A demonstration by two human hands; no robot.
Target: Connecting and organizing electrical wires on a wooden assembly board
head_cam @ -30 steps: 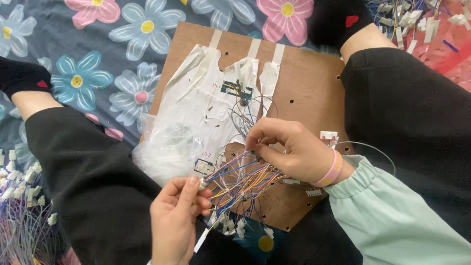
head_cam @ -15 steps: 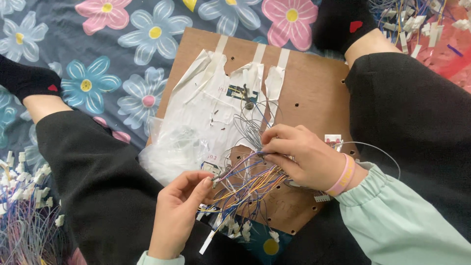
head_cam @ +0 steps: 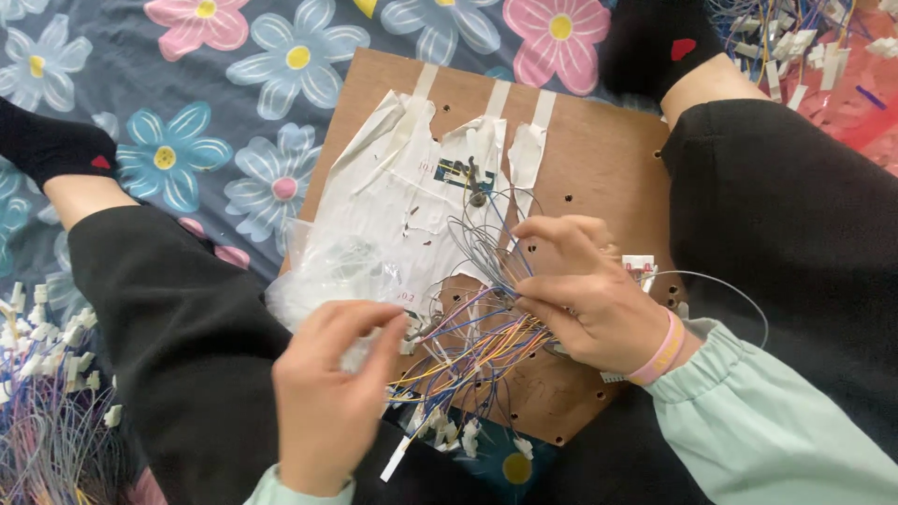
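Okay, sweeping left to right from my feed. Far left edge: a loose pile of wires with white connectors [head_cam: 47,393] on the floral blanket [head_cam: 187,84]. Next, the left leg in black trousers [head_cam: 178,327], black sock [head_cam: 47,140] at the top left.

Left hand [head_cam: 327,393] sits at the lower left edge of the brown pegboard [head_cam: 599,150], which lies across the lap. Its thumb and forefinger are pinched together on something small at the edge of a clear plastic bag [head_cam: 327,271]; I can't tell exactly what the fingertips grip, a wire end or the bag itself. The bag lies on the white paper sheet [head_cam: 402,187], which is taped to the board with three strips of pale tape.

Centre: the wire bundle [head_cam: 477,346], thin blue, yellow, orange and grey strands, fans across the lower part of the board between both hands. White connector ends hang off the board's bottom edge. Grey strands loop up to a small metal post [head_cam: 475,194] on the paper.

Right hand [head_cam: 589,299] rests on the board, fingers curled and closed on the bundle's right side, pressing the strands down. Pink wristband [head_cam: 662,348] at the wrist, pale green sleeve [head_cam: 776,430] behind it. A small white connector [head_cam: 638,266] lies just beside the knuckles.

Top right: another heap of connector wires [head_cam: 795,37] on a pink surface, beyond the right leg.
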